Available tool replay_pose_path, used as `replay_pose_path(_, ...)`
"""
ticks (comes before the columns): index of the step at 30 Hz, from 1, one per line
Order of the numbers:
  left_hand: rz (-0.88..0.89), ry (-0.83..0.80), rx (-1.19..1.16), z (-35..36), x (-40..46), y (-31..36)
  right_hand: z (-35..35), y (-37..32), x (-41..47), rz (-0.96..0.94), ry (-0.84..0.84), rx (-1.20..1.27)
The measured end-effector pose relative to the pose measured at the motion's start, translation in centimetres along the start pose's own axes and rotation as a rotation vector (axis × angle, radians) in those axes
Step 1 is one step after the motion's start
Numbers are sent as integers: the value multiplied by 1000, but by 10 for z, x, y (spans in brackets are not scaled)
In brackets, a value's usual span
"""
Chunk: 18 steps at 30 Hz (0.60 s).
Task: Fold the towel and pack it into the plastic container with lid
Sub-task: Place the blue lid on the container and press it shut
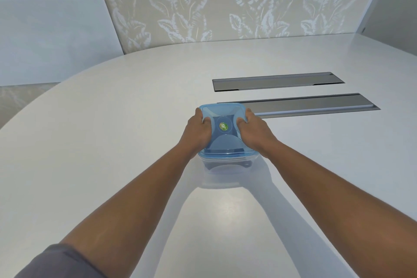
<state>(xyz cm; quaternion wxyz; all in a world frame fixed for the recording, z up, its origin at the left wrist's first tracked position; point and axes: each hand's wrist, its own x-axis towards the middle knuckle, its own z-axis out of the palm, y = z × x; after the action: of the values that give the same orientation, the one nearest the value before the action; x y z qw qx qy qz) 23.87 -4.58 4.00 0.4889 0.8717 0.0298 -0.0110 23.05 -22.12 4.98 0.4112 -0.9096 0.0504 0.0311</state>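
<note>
While pressed between both hands, plastic container (225,160) standing upright on the white table (112,119), just in front of the nearer of two metal slot covers (316,105) set flush in the tabletop; farther cover (277,81) well behind it. Translucent blue lid (222,117) seated on top, level, with a round green sticker (223,126) at its centre. Left hand (198,133) clamped on the lid's left edge, thumb on top, fingers curled over the far left corner; right hand (252,128) clamped on the right edge in the same way, thumb on the lid, fingers wrapped round the far right corner. Both hands closed in a grip on the lid, palms against the sides. Through the clear wall and the blue lid, a dark blue folded towel (222,142) lying inside the container; exact folds not readable. Forearms stretched straight out over the table; grey sleeve (56,264) at the lower left corner. Behind the table, a wall panel with a pale leaf pattern (225,2). Faint reflection of the container on the glossy surface just below it.
</note>
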Motion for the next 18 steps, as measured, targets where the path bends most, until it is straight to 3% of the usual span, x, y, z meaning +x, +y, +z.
replay_pose_path(6, 38, -20, 95, 0, -4, -1, 4, 5, -3, -19, 78, -86)
replay_pose_path(11, 73, -16, 206, 0, -7, 0, 7, 15, 0, -42, 84, 25)
replay_pose_path(14, 90, -47, 364, 0, -7, 3, 7, 14, 1, -92, 63, -8)
replay_pose_path(18, 107, -69, 642, -2, -4, 6, 5, 11, 6, -136, -62, -231)
